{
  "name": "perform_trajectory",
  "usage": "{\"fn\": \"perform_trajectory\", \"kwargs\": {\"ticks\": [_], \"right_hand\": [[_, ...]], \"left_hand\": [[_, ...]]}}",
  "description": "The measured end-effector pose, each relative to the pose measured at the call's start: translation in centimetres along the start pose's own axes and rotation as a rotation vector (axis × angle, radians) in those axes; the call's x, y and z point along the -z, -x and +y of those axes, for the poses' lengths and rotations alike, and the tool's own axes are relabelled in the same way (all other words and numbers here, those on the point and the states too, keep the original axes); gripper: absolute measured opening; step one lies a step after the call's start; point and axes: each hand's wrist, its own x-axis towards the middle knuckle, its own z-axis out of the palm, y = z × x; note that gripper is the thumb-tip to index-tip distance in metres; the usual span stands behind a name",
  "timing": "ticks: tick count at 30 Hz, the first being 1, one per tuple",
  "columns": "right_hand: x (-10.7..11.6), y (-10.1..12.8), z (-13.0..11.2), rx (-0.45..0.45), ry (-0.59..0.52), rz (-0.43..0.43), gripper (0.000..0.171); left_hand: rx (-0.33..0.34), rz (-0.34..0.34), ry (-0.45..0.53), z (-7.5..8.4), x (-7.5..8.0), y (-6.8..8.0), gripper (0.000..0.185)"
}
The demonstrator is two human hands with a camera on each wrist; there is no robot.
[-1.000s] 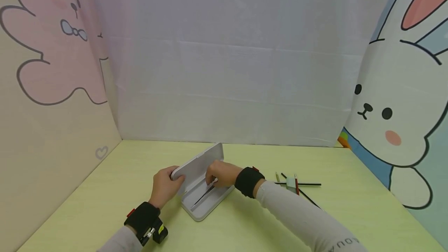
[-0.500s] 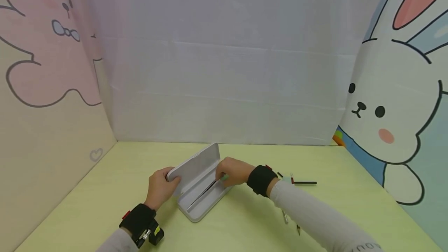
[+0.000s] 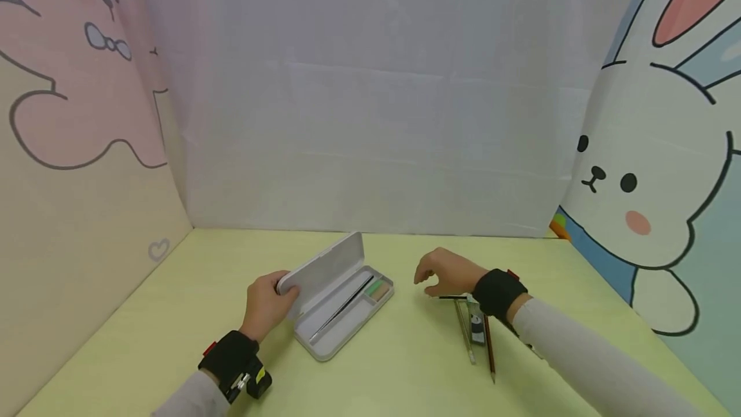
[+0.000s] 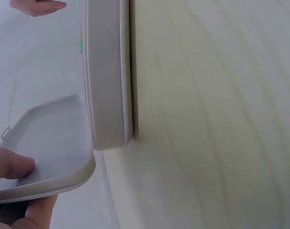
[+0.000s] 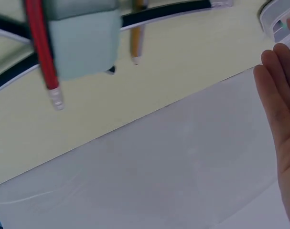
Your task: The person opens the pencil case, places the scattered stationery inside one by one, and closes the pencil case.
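A pale grey pencil case (image 3: 325,351) lies on the table with its lid (image 3: 327,273) raised. My left hand (image 3: 266,307) grips the lid's near corner, thumb on the inner face, as the left wrist view shows too. Inside the long compartment rests a slim dark pencil (image 3: 341,309). A small green block (image 3: 374,287) and a tan block (image 3: 379,292) sit in the small side compartment. Right of the case, my right hand (image 3: 448,272) holds nothing, its fingers loosely bent. It is over the far end of some loose pencils, such as a red one (image 5: 37,40).
Beside that red pencil lie a pale block with a dark cartoon print (image 3: 477,328), a yellowish pencil (image 3: 464,332) and a black pencil (image 5: 168,12). A white sheet (image 3: 370,114) stands behind the table, with printed side walls (image 3: 654,134).
My right hand has let go of the green block in the case's side compartment and moved right, to above the loose pencils. My left hand still holds the lid.
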Motion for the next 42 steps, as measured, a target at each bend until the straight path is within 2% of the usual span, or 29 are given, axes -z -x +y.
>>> {"fn": "perform_trajectory", "kwargs": {"ticks": [11,22,33,42], "right_hand": [[1.0,5.3,2.0,-0.052,-0.053,0.032,0.021],[0.6,9.6,2.7,-0.115,-0.051,0.062,0.021],[0.4,12.7,1.4,-0.173,-0.045,0.119,0.022],[-0.3,14.0,2.6,-0.283,0.048,0.234,0.021]], "left_hand": [[-0.002,-0.003,0.002,0.1,0.1,-0.1,0.019],[0.01,-0.01,0.002,0.3,0.2,-0.1,0.019],[0.013,-0.024,0.006,0.2,0.1,-0.4,0.02],[0.025,-0.028,0.008,-0.1,0.2,-0.3,0.021]]}}
